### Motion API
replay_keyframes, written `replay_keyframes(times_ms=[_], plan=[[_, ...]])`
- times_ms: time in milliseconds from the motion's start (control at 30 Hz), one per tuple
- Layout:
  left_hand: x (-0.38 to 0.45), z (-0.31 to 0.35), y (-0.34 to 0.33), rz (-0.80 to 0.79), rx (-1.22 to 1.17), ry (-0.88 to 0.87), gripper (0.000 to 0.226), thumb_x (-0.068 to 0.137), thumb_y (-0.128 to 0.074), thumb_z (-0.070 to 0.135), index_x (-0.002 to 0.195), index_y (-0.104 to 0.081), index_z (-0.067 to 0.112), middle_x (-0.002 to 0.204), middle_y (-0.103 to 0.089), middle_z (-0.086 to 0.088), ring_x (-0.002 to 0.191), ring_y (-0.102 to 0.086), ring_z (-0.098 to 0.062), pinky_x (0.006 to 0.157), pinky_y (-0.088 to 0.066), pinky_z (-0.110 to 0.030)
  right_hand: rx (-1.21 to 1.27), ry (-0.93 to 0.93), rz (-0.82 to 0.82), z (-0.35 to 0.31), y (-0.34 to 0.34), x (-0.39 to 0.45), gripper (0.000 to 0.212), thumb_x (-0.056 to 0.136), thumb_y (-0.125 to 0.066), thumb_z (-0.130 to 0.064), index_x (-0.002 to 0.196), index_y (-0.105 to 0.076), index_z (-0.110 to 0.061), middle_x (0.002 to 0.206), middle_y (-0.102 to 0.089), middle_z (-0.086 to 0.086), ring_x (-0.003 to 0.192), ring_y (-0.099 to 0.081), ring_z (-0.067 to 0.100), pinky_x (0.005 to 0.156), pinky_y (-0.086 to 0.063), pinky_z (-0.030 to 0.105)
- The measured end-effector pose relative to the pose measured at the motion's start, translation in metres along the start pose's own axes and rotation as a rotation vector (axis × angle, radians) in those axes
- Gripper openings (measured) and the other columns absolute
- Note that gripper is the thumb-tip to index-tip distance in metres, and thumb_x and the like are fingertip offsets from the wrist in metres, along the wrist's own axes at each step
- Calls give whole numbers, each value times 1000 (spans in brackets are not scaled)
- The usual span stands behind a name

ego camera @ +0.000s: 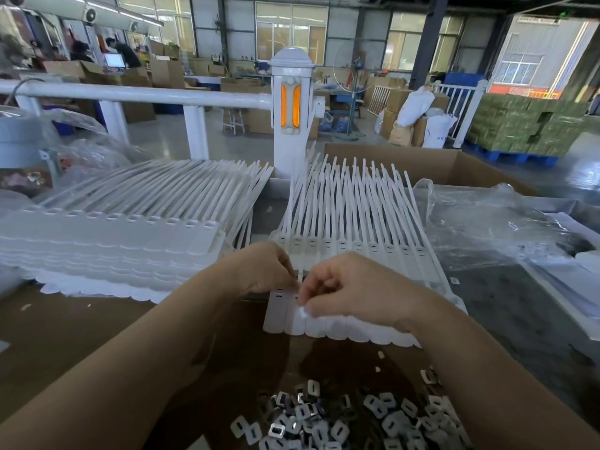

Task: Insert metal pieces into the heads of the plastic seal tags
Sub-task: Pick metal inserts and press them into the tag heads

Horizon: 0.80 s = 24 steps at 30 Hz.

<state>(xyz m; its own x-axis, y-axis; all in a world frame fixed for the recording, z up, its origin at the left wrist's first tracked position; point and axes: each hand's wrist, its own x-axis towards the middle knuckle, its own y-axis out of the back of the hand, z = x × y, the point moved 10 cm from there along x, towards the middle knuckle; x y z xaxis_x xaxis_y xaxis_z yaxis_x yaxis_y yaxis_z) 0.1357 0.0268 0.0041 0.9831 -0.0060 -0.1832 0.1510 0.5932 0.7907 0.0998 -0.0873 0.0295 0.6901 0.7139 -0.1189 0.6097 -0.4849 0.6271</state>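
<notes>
Workstation view: left hand (259, 271) and right hand (350, 290), fingers curled, pinch at the slotted heads of a joined strip of white plastic seal tags (324, 323) on the brown counter (65, 336). Flat, slotted metal pieces (324, 420) lie heaped nearest the camera. A stacked tag pile (123, 228), crinkled clear plastic sheeting (487, 228) and a white fence post (292, 108) surround them. No legible writing.

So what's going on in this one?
A person is working at a strip of white plastic seal tags on a cardboard-covered table. Both hands meet at the heads near the strip's left end: the left hand steadies it, and the right hand pinches down there, though any piece in its fingertips is hidden. Loose metal pieces lie nearby; another tag stack sits left.
</notes>
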Motion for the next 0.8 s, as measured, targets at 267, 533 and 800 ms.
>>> replay_keyframes(times_ms=[267,533,800], plan=[[-3,16,10,97,0,-85,9,88,-70,26,80,-67,25,74,-67,12,70,-62,-1,60,-40,-15,44,-152,419,41,43,-1,14,89,-70,-18,85,-71,-32,81,-73,-14,73,-65,-7,62,-45,15],[-4,30,-3,45,-152,-144,12,89,-70,30,78,-71,26,65,-68,15,55,-58,13,57,-39,-12,42,-123,415,37,41,-1,16,89,-69,-14,88,-70,-30,85,-72,-11,73,-64,-6,65,-43,14],[-4,23,-10,0,-150,-78,12,90,-68,31,82,-70,22,74,-65,9,64,-58,0,56,-39,-14,84,-130,436,38,40,0,10,90,-67,-15,94,-66,-25,83,-71,-7,69,-63,1,63,-46,18]])
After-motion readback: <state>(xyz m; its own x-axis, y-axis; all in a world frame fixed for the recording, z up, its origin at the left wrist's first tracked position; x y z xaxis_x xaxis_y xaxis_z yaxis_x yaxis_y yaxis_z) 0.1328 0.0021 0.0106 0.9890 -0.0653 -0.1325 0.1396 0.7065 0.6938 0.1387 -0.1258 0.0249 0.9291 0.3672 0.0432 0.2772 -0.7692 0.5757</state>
